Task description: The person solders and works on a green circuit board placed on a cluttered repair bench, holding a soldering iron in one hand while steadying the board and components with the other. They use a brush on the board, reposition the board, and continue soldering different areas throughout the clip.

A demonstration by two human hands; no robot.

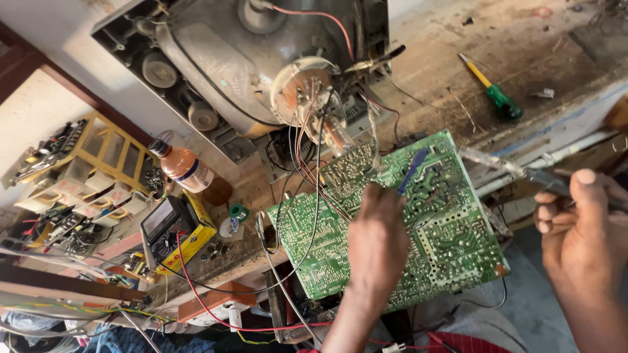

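The left hand (378, 242) rests on the green circuit board (451, 235), its grip pinching a blue-handled tool (413, 168) whose tip touches the board just beyond the fingers. The right hand (579, 229), well apart at the board's edge, has its grip closed around a clear-handled screwdriver (504, 165) (shaft pointing over the board). Beyond both grips, wires run to the picture tube (229, 59) on the counter (523, 46).

Two bare hands, no gloves

The left hand (377, 243) and right hand (579, 230) both come up from the lower edge on bare forearms (no sleeves, rings, watch or bands show anywhere on them). The right thumbnail is short and plain, and the left wrist is uncovered too.
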